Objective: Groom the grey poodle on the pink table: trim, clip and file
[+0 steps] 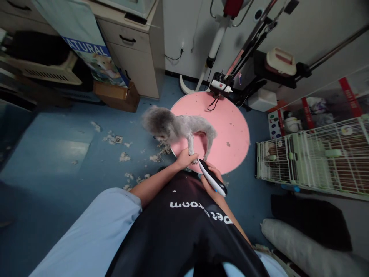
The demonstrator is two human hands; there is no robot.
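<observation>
On the round pink worktop [235, 132], near its edge on the wearer's side, a grey dog [196, 124] stands with a close-cut body and a bushy head that reaches out past the rim, above the blue floor [155, 182]. The left grip [184, 158] is wrapped around the lower part of a foreleg [190, 143], close to the paw. The right grip [212, 173] is closed around a black-and-white hair clipper [211, 177], its cutting end just beside that paw; a small blue light shows on it, though whether the blade is running I cannot tell.

A sudden tug of the leg could bring toes or pads against the blade and nick them. Held by one leg so near the rim, the dog might also lose its footing and slip off, since the black loop [213, 104] lies at the far side, apart from it. Loose tufts of fur [125, 156] on the floor could make the wearer's own footing slippery.
</observation>
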